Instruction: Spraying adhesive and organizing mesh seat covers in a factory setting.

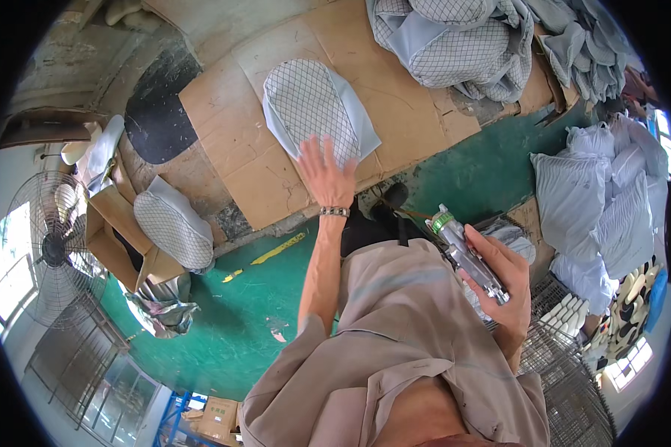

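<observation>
Quilted cover (303, 97) lies on cardboard (417, 112) at 12 o'clock; left hand (326, 173), fingers spread, over its near end. Right hand (508, 281), well apart, clamped on silver-and-green tool (461, 247) at 3 o'clock.

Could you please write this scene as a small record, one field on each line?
Left hand: open, fingers spread over the near end of a grid-patterned padded piece
Right hand: gripping a silver tool with a green end
Under the padded piece: flat cardboard
Upper right: pile of similar pieces
Left side: wire fan, open box
Floor: green
</observation>
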Demonstrator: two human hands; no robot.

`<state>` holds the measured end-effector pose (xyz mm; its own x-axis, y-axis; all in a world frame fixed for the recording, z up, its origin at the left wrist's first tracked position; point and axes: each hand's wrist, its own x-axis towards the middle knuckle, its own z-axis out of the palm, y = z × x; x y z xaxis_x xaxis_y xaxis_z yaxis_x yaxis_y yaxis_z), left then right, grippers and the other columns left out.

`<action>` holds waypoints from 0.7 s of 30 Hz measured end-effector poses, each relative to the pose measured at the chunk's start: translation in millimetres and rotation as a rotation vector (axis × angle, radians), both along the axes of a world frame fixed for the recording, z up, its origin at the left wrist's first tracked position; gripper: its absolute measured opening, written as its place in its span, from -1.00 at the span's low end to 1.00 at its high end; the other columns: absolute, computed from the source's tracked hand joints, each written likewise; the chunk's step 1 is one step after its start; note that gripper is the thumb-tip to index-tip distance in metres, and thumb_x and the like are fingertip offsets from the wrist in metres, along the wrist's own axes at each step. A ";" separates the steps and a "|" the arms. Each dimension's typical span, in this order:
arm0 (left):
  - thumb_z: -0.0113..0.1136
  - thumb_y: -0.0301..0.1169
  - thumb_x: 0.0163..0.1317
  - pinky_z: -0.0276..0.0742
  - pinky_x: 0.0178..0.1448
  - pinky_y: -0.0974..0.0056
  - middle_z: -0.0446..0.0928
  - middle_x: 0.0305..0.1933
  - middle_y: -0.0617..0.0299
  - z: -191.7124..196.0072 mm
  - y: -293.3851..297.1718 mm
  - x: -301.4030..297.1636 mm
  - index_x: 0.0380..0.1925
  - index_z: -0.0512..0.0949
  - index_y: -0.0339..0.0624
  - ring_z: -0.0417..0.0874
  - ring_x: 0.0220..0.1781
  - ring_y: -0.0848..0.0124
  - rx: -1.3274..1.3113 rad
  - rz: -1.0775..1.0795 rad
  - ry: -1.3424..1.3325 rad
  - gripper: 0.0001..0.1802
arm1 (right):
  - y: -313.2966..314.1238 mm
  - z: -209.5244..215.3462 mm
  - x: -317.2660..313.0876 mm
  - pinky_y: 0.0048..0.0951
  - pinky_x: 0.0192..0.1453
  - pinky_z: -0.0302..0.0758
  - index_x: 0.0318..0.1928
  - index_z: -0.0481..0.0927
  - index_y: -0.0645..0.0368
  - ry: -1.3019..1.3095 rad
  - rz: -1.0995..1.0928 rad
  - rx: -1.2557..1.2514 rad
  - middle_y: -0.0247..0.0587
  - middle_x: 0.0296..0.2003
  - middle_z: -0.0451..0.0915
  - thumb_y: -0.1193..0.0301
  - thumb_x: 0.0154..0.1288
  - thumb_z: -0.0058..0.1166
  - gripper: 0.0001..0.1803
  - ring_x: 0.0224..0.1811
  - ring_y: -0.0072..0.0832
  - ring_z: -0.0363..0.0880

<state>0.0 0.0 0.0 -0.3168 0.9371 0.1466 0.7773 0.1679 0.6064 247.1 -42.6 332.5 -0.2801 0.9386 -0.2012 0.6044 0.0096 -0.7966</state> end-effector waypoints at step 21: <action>0.18 0.06 0.25 -0.43 0.53 -0.41 -0.30 0.65 -0.02 -14.9 5.2 3.7 0.51 0.03 -0.09 -0.35 0.64 -0.13 -0.329 -0.426 0.193 -0.05 | -0.7 52.8 -25.7 -0.39 -0.21 0.54 0.21 0.53 0.37 -0.015 0.027 0.054 0.04 -0.28 0.62 0.46 -0.14 0.12 -0.26 -0.30 -0.18 0.66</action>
